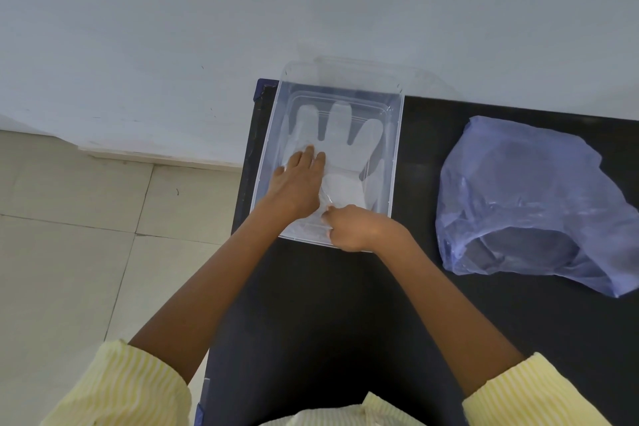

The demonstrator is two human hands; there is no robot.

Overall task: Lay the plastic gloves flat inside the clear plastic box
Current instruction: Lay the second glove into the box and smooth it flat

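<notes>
Clear plastic box (397, 135): on black table (345, 304), far left corner. Plastic glove (340, 145): flat on box floor, fingers toward 12 o'clock. Left hand (297, 183): spread, palm pressed on glove at its 9 o'clock side. Right hand (356, 226): curled, pinching glove cuff at 6 o'clock. Blue plastic bag (525, 204): crumpled, at 3 o'clock from box, apart.

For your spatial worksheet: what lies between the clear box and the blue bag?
Nothing: the head view shows only bare black table between box and bag.
</notes>
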